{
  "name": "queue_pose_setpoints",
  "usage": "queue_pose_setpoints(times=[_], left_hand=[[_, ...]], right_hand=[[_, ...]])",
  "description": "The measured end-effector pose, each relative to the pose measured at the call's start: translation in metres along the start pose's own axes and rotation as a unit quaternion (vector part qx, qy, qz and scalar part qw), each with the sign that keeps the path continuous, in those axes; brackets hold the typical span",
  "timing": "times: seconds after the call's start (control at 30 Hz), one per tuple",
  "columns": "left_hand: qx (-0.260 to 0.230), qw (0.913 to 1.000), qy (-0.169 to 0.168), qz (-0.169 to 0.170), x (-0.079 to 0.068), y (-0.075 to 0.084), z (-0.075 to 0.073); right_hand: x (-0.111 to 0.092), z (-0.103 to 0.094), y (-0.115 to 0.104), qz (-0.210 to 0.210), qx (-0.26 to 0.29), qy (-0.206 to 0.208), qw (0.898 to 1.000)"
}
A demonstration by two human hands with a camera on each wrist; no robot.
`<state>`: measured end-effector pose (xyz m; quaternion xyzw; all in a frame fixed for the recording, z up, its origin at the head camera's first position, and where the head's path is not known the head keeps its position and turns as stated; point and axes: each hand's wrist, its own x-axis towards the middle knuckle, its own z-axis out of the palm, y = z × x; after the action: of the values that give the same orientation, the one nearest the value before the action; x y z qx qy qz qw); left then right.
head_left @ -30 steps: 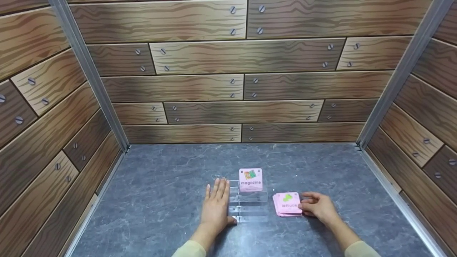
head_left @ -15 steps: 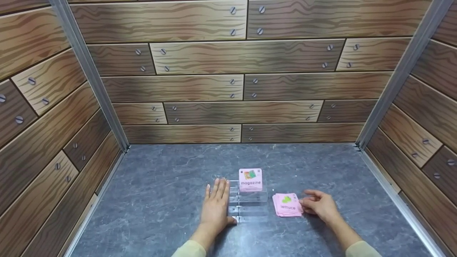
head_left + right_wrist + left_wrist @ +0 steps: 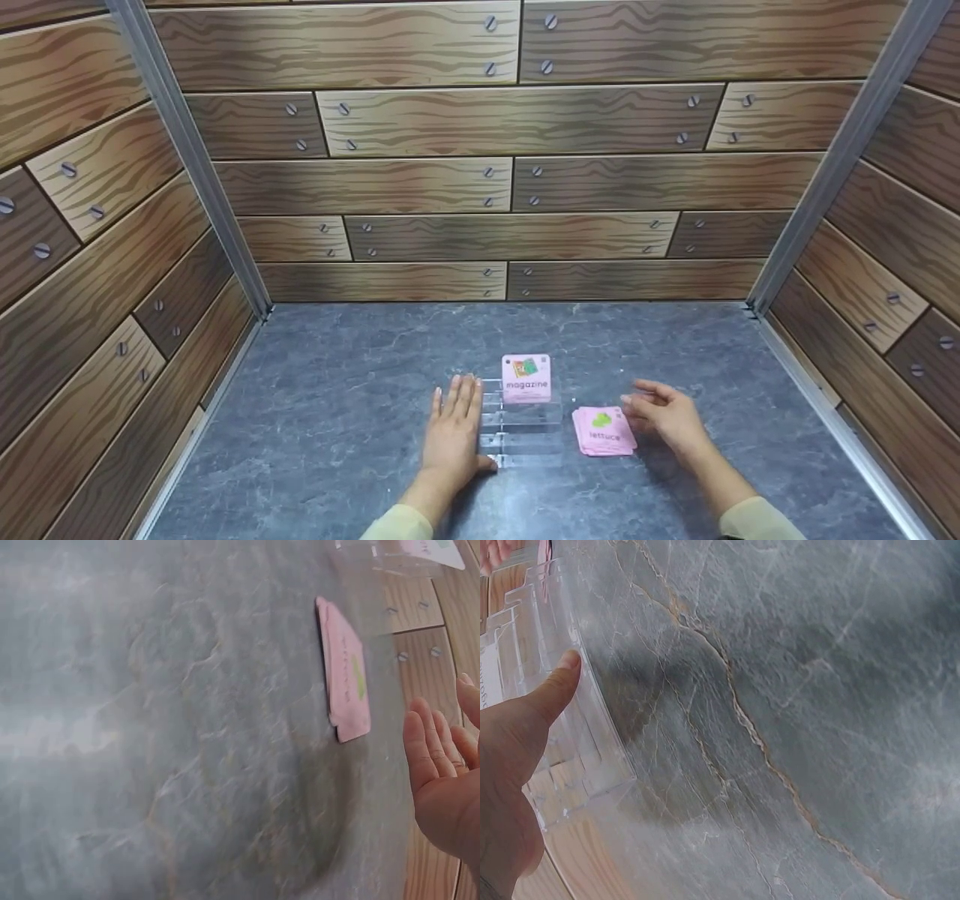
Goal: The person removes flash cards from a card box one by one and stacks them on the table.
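Observation:
My left hand (image 3: 451, 431) lies with straight fingers along the left side of a clear plastic stepped card stand (image 3: 532, 441). Its thumb (image 3: 564, 679) rests on the stand's front edge. At the back of the stand, a pink "magazine" card (image 3: 526, 375) leans upright. To the right, a small stack of pink cards (image 3: 604, 432) lies flat with a "lettuce" card on top, edges slightly uneven. My right hand (image 3: 669, 420) hovers just right of and above that stack, fingers loosely bent and holding nothing; the right wrist view has a gap between it and the cards.
Grey marbled tabletop (image 3: 360, 375) surrounds the stand and cards. Wood-print walls (image 3: 420, 180) with metal corner posts (image 3: 202, 165) close off the back and both sides.
My right hand has let go of the card stack's right edge and lifted away, slightly up and back. The top "lettuce" card has turned slightly and moved down onto the stack. The left hand stays put.

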<state>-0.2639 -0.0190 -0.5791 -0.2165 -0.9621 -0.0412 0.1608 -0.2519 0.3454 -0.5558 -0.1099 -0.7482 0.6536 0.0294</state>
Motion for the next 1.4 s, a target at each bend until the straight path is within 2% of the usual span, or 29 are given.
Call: queue_pose_setpoints(times=[0.27, 0.73, 1.07, 1.4], left_hand=[[0.004, 1.0, -0.002, 0.003, 0.001, -0.001, 0.0], [-0.001, 1.0, -0.003, -0.003, 0.001, -0.001, 0.0], [0.003, 1.0, -0.007, -0.003, 0.001, -0.002, 0.0], [-0.002, 1.0, -0.004, 0.001, 0.001, 0.0, 0.0]], right_hand=[[0.003, 0.01, -0.02, 0.008, 0.022, -0.014, 1.0], [0.008, 0.041, -0.056, -0.04, 0.067, -0.038, 0.996], [0.017, 0.07, -0.062, -0.084, 0.11, -0.033, 0.99], [0.024, 0.087, -0.059, -0.107, 0.064, -0.039, 0.991]])
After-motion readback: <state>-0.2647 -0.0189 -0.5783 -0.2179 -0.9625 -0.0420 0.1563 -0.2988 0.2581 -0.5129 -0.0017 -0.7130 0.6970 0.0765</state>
